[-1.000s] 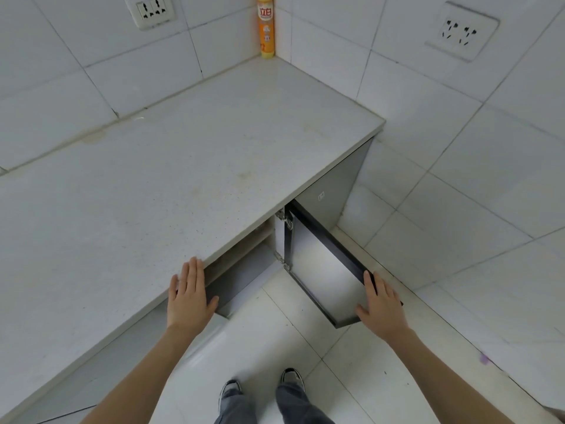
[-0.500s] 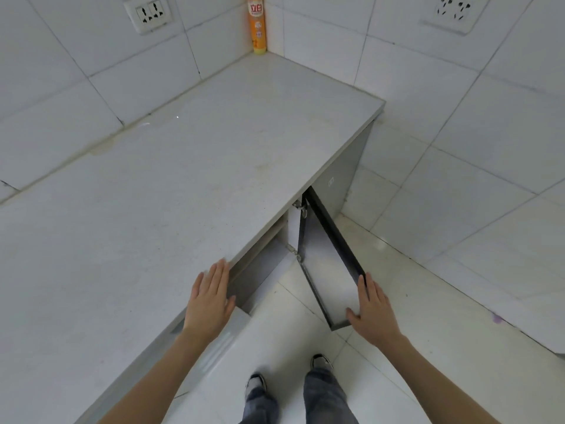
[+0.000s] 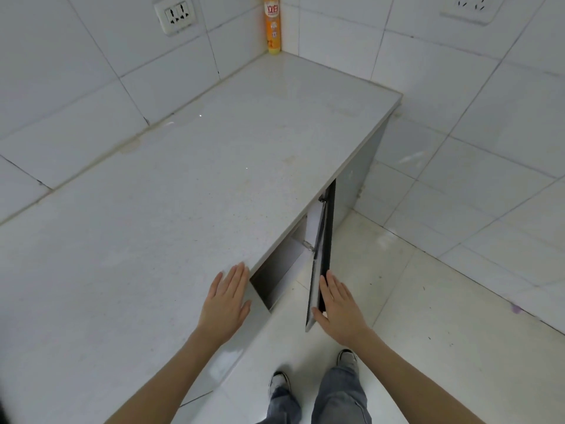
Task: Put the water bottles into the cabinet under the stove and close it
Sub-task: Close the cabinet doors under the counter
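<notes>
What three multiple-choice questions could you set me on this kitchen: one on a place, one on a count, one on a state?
1. Where does the orange bottle stand?
A. At the front edge of the countertop
B. In the far corner of the countertop, against the tiles
C. On the floor

2. How many wall sockets are in view?
A. One
B. Two
C. Four

3. How does the cabinet door stand?
A. Fully shut
B. Partly open, with the right hand flat against it
C. Off its hinges, lying on the floor

Answers:
1 B: the bottle is upright where the two tiled walls meet.
2 B: there is one socket on each wall.
3 B: the door swings out from the cabinet and a gap shows beside it.
</notes>
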